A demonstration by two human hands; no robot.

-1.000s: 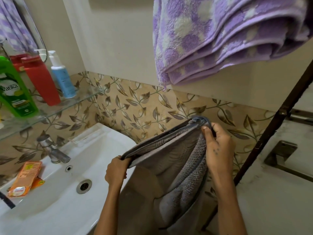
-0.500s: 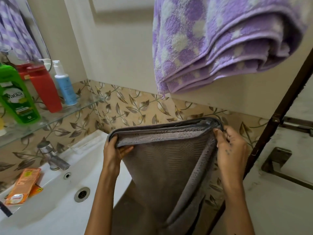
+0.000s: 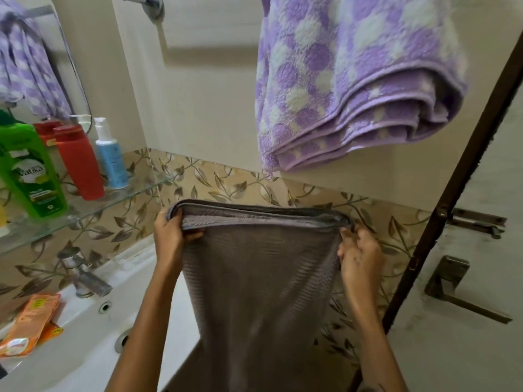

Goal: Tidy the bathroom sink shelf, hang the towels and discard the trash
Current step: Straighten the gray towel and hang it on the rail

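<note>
We see a grey towel (image 3: 263, 281) stretched flat between both hands, its folded top edge level and its length hanging straight down beside the sink (image 3: 85, 360). Above it to the right, a purple-and-white towel (image 3: 353, 80) hangs folded against the cream wall, well apart from the grey one. The white sink lies at lower left, below a band of leaf-patterned tiles (image 3: 232, 182). We note the glass shelf (image 3: 93, 205) fixed above the sink, carrying, from left to right, a green bottle (image 3: 31, 171), a red bottle (image 3: 80, 162) and a blue pump bottle (image 3: 110, 157), all upright and close together. A dark door frame (image 3: 452, 179) runs diagonally at right. The left hand (image 3: 169, 236) grips the towel's upper left corner, fingers curled over the edge; the right hand (image 3: 359, 256) pinches the upper right corner, thumb towards us. Both forearms rise from the bottom edge, roughly parallel. An orange carton (image 3: 31, 323) lies on the sink's rim beside the metal tap (image 3: 85, 278).
</note>
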